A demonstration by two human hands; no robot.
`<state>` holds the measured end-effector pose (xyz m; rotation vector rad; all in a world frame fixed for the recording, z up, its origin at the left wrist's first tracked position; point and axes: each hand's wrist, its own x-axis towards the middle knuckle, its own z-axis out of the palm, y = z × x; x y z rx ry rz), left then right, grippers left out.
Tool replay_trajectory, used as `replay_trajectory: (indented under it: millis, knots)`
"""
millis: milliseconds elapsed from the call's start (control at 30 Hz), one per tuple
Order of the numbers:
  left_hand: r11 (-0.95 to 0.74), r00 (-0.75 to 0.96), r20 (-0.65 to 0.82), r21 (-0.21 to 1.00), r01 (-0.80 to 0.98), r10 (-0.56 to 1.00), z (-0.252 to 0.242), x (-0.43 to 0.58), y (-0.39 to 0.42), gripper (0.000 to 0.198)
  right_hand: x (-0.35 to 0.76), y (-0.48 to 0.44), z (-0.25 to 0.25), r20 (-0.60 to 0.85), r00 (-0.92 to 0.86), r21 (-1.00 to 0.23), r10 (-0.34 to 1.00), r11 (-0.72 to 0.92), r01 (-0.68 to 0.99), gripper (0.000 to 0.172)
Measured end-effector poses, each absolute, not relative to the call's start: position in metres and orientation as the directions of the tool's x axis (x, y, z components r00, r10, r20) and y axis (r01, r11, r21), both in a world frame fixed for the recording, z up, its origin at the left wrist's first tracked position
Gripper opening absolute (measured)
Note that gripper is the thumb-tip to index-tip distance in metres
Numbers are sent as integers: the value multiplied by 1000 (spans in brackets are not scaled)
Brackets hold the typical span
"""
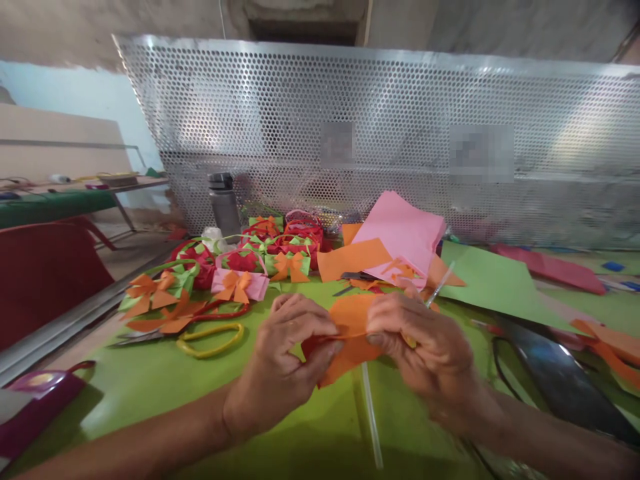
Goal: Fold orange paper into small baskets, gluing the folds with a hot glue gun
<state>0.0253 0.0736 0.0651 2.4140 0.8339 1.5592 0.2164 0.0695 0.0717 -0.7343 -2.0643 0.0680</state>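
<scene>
In the head view, my left hand [290, 350] pinches the left side of a folded piece of orange paper [353, 317] between thumb and fingers. My right hand [423, 340] grips the paper's right side the same way, so it hangs between both hands above the green table. Below it lies a thin, clear stick [371, 420]. A second clear stick [441, 283] pokes up behind my right hand; its lower end is hidden. To the left are scissors [213, 341] with a yellow and red handle, an orange paper bow [173, 313] lying over them.
Several small paper bags [293, 263] with bows stand at the back left, by a grey bottle [225, 203]. Pink sheets [395, 227] and green sheets [490, 280] lie behind. A dark phone [560, 373] is at right, a purple object [43, 407] at left. A perforated metal panel [300, 100] closes the back.
</scene>
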Motion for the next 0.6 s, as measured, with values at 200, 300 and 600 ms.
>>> replay_trajectory:
  millis: [200,300,600]
  knots:
    - [-796,279,755,499,343,593,60,21,78,18,217,74,74,763,-340,-371,550,803,466,11]
    - [-791,269,748,533,300,606,60,21,78,13,217,73,73,759,-339,-375,556,799,471,11]
    - [-774,241,739,570,276,630,59,24,78,4,217,77,69,754,-370,-349,542,809,473,11]
